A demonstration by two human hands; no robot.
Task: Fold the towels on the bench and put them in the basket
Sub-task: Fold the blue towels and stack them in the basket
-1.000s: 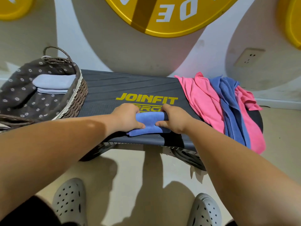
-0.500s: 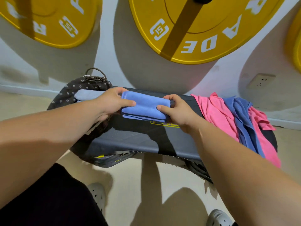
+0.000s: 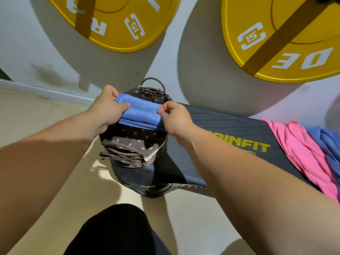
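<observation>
A folded blue towel hangs over the opening of the brown wicker basket, which has a dark flowered lining and stands on the left end of the black bench. My left hand grips the towel's left end, thumb on top. My right hand pinches its right end. What lies deeper in the basket is hidden by the towel. Unfolded pink towels and a blue towel lie heaped on the bench's right end.
Two large yellow weight plates lean on the white wall behind the bench. Beige floor lies to the left and in front of the bench. My dark-clothed leg shows at the bottom.
Both hands lifted the folded blue towel off the bench's middle and carried it left, until it came over the basket. My view swung left with them.
</observation>
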